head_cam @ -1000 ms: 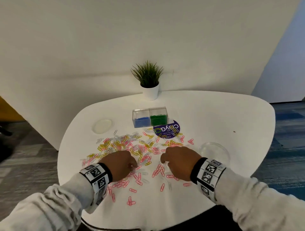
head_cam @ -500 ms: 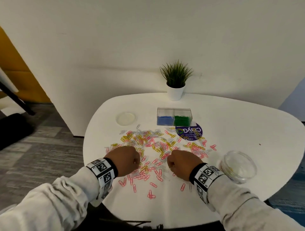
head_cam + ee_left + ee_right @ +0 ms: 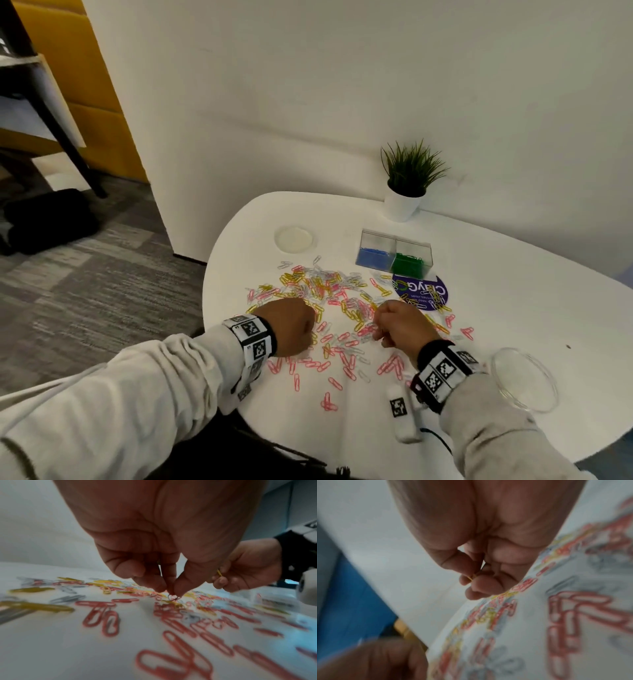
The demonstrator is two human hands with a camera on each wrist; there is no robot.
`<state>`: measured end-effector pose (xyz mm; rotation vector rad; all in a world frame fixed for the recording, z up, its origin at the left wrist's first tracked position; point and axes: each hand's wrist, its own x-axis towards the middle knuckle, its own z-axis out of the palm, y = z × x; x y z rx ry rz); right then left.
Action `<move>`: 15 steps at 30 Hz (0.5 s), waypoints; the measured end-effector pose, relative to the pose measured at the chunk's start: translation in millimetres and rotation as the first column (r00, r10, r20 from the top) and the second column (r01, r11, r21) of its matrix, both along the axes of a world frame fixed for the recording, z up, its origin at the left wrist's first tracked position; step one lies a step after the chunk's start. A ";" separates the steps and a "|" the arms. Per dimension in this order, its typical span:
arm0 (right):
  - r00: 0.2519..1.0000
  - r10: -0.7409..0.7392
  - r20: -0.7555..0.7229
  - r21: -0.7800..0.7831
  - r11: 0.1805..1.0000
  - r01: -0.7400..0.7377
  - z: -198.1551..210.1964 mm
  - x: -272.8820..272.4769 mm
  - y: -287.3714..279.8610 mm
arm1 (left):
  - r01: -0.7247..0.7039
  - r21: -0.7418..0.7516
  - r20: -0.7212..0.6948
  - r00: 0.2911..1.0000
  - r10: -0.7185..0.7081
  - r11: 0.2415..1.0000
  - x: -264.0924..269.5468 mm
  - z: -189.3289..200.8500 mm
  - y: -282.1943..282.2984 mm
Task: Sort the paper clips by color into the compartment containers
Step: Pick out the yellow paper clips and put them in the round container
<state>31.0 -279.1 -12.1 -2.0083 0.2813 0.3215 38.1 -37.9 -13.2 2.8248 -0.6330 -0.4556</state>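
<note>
left hand [image 3: 294,325]: we see it over the pile, fingertips pinching a clip [image 3: 173,597], colour unclear
right hand [image 3: 404,325]: we see it pinching a yellow clip [image 3: 473,577], raised just above the pile
paper clips [image 3: 337,318]: pink, yellow, clear, scattered on white table [image 3: 496,308]
container [image 3: 394,254]: two compartments, blue clips left, green right, behind the pile
dish [image 3: 524,378]: clear, beside our right wrist

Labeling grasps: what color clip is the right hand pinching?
Yellow paper clip in the right hand; clearest in right wrist view.
</note>
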 end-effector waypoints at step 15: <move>0.791 0.603 -0.104 -0.698 0.522 -0.490 -8.2 37.9 10.3 | 0.088 0.003 0.100 0.991 -0.088 0.996 8.4 -6.1 5.8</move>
